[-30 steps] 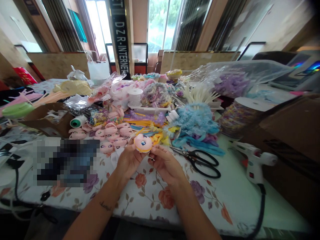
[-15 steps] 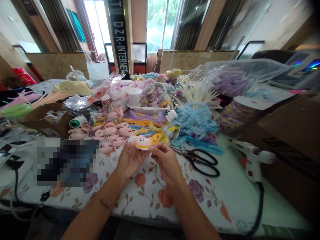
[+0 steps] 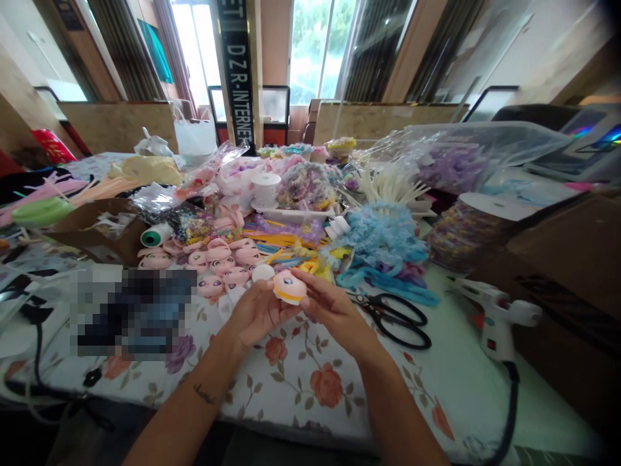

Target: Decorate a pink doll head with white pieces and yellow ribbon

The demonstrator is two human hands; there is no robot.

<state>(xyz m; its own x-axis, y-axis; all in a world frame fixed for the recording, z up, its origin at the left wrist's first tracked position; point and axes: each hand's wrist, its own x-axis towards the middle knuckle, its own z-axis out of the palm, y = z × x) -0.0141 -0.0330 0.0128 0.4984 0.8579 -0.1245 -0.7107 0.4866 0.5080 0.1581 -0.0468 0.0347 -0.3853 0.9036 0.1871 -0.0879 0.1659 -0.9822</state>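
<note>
Doll head [image 3: 290, 282], pink with yellow edging, is clamped between left hand [image 3: 256, 314] and right hand [image 3: 342, 314]; scissors [image 3: 377, 307] lie beside right hand.

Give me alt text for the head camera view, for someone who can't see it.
A person's left hand and right hand hold a pink face piece with a yellow band above a floral tablecloth. Similar pink pieces lie beyond, leftward; black-handled scissors and a white glue gun are rightward.
</note>
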